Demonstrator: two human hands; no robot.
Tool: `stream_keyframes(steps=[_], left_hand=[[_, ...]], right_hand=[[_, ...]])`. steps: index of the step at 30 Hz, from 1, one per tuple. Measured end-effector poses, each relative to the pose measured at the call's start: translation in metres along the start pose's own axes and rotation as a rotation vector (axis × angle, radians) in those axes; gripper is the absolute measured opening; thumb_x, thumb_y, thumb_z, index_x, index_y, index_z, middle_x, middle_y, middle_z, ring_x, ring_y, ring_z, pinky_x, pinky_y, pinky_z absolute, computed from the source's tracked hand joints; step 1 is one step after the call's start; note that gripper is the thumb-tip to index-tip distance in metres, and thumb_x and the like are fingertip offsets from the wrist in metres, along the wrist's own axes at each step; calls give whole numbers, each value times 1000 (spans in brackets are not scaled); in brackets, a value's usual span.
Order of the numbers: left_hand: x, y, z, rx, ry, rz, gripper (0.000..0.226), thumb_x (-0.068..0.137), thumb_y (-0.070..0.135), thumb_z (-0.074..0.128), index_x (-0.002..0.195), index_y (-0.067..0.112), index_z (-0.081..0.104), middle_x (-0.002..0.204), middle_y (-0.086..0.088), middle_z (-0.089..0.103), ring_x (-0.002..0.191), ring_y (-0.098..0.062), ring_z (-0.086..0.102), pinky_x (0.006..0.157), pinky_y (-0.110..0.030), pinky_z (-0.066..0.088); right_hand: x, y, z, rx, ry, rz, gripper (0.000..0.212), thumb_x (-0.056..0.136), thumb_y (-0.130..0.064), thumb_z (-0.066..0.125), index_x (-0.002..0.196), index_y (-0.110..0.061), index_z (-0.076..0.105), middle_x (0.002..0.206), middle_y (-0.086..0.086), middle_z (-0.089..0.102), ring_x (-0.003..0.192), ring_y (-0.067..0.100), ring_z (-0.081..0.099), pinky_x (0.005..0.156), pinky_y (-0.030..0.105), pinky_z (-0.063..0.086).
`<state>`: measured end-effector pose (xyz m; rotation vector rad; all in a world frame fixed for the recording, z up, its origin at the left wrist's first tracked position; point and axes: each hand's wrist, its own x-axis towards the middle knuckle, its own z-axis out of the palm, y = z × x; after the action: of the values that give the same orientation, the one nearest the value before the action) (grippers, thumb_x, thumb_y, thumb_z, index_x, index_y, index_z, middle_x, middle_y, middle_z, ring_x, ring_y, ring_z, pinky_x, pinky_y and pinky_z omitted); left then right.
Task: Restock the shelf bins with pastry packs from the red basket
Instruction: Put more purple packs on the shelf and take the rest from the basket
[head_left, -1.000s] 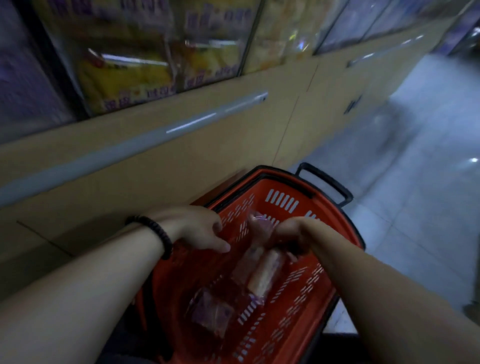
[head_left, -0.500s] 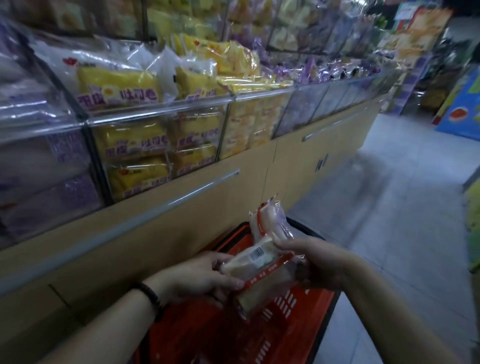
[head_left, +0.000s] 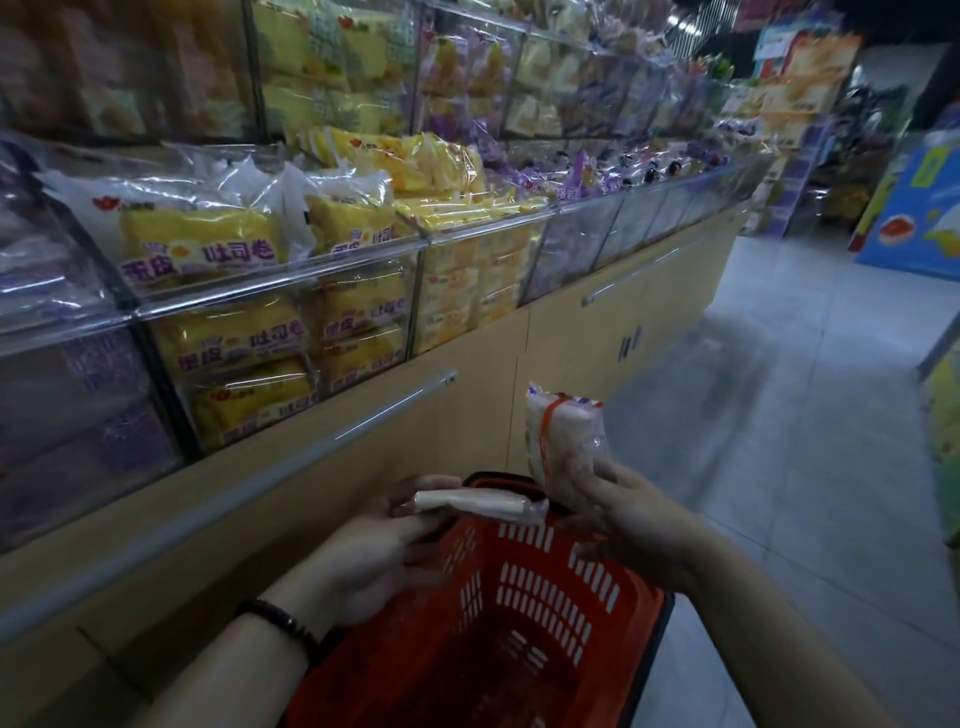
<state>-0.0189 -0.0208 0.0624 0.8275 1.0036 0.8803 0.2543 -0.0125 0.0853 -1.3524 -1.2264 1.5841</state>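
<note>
Left grip (head_left: 374, 545): thumb and fingers pinch a flat pack (head_left: 467, 503), held level over the far left rim of the basket (head_left: 644, 623). White wrapper, purple at its right end. Dark bead bracelet (head_left: 280, 618) on that wrist.

Right grip (head_left: 623, 519): fingers curled round the lower part of a second pack (head_left: 563, 436), held upright over the far rim of the basket. Clear wrapper, pale contents, orange band across it, crimped top edge. The two packs are near each other; contact between them cannot be told.

Basket: red plastic, slotted walls, black rim, near centre, below both grips. Interior dark; contents cannot be made out.

Surface: basket sits just right of a tan cabinet (head_left: 571, 338) that runs from near left to far right, with a grey rail (head_left: 260, 467) along its front and small dark handles further along. Right of it, a pale grey tiled floor (head_left: 805, 415), blurred.

Above the cabinet: a row of clear bins (head_left: 270, 306) with dark dividers. Nearest left bin holds purple packs (head_left: 78, 374). Next bin is stacked to its top edge with yellow packs (head_left: 202, 244) bearing purple print. The bin to its right holds smaller yellow packs, and those beyond it purple ones. A second tier of bins rises behind, yellow and purple, blurred.

Far right: a blue display (head_left: 924, 223) with a red mark stands at the end of the aisle; orange and yellow signage above it. Light is dim throughout.
</note>
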Motion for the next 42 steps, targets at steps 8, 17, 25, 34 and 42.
stream_keyframes(steps=[8, 17, 25, 34, 42], left_hand=[[-6, 11, -7, -168, -84, 135, 61, 77, -9, 69, 134, 14, 71, 137, -14, 67, 121, -33, 69, 112, -60, 48], [-12, 7, 18, -165, 8, 216, 46, 88, 34, 70, 129, 14, 75, 133, -6, 73, 121, -28, 71, 94, -53, 59], [-12, 7, 20, -156, 112, 263, 37, 90, 20, 74, 126, 13, 68, 119, -15, 78, 102, -31, 77, 84, -44, 62], [-16, 7, 10, 284, 221, 480, 18, 87, 22, 81, 104, 16, 81, 105, -7, 80, 100, -30, 76, 88, -44, 62], [-25, 5, 9, 493, 171, 602, 32, 79, 24, 88, 110, 21, 81, 111, 8, 80, 105, -8, 75, 86, -25, 61]], right_hand=[[0, -7, -8, 147, 7, -154, 31, 98, -28, 66, 126, -13, 68, 90, 13, 68, 70, 23, 61, 59, 33, 45], [5, -2, 37, -81, 182, -530, 47, 85, -37, 73, 131, -32, 72, 135, -2, 59, 117, 12, 67, 91, 31, 60], [2, -13, 43, 243, 231, -578, 67, 80, 2, 82, 135, -24, 54, 112, 17, 76, 100, 37, 77, 84, 62, 62], [-6, -19, 41, -86, 161, -457, 80, 76, -31, 89, 147, -24, 54, 117, 6, 75, 106, 21, 74, 85, 39, 64], [-9, -19, 48, -754, 50, -699, 22, 80, -40, 89, 82, -32, 69, 72, -16, 68, 61, 0, 58, 56, 19, 42]])
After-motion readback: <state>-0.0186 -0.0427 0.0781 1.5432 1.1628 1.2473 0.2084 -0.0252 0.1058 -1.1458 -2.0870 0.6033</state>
